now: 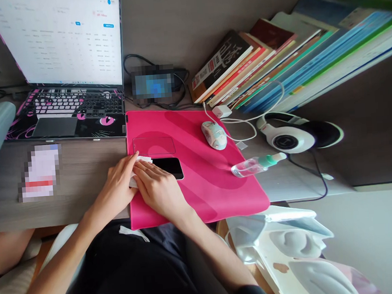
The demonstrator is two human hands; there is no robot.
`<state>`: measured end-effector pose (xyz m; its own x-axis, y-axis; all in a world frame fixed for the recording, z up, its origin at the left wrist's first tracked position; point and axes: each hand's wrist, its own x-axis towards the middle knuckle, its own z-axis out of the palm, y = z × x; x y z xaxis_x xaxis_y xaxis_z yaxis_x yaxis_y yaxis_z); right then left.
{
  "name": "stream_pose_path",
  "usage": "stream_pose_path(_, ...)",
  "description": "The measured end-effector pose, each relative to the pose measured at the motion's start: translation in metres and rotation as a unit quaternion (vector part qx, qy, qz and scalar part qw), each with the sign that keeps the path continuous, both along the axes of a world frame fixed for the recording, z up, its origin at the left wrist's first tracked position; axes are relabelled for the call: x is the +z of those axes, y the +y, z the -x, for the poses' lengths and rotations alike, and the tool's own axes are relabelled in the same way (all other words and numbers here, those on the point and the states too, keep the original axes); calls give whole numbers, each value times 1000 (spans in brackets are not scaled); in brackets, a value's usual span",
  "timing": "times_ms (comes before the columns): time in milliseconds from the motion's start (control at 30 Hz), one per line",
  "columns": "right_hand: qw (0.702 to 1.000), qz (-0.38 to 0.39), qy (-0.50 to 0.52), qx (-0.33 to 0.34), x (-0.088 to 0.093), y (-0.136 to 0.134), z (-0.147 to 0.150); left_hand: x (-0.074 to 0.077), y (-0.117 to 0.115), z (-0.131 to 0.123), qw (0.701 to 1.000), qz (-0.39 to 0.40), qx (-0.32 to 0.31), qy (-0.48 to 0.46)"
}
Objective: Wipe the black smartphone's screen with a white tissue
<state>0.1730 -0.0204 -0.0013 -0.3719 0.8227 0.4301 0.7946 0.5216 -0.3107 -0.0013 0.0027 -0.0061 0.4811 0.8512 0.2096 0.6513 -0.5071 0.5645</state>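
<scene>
A phone (171, 167) with a dark screen and white edge lies flat on a pink desk mat (200, 205). Both hands are over its left part, and only the right end of its screen shows. My right hand (158, 182) presses a folded white wipe (145, 159) down on the screen, fingers together. My left hand (119, 178) is closed at the phone's left end, against the wipe; its inner fingers are partly hidden. Just above the phone lies a clear rectangular sheet with a dark outline (154, 145), resembling a screen protector.
A laptop (56, 123) stands at the back left, with a blurred-out item (40, 173) before it. To the right are a mouse (214, 135), a tilted spray bottle (251, 166), headphones (291, 136), a charger (222, 111) and leaning books (264, 61). White packaging (283, 244) sits below the desk edge.
</scene>
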Motion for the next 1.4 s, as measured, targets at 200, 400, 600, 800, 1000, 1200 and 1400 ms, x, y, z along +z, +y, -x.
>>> stream_pose_path(200, 1000, 3, 6, 21, 7, -12, -7, -1, 0, 1, 1000, -1, -6, 13)
stream_pose_path(400, 999, 1, 21, 48, 8, -25, -16, -2, 0, 3, 1000, 1, -10, 18)
stream_pose_path(600, 999, 11, 13, 42, 7, -27, -14, -2, 1, 5, 999, 0, -13, 34)
stream_pose_path(800, 995, 14, 82, 57, 10, -24, -37, -3, 2, 4, 999, -11, -18, 39)
stream_pose_path(1000, 930, -58, 229, -280, 4, -16, -102, 1, 0, 0, 999, -20, -11, 50)
stream_pose_path(1200, 923, -122, 161, -328, 4, -2, -140, 12, -3, 2, 1000, 7, 5, 23)
stream_pose_path(1400, 990, 16, 53, -130, -13, 5, -163, 39, 20, -1, 995, -69, 37, 61)
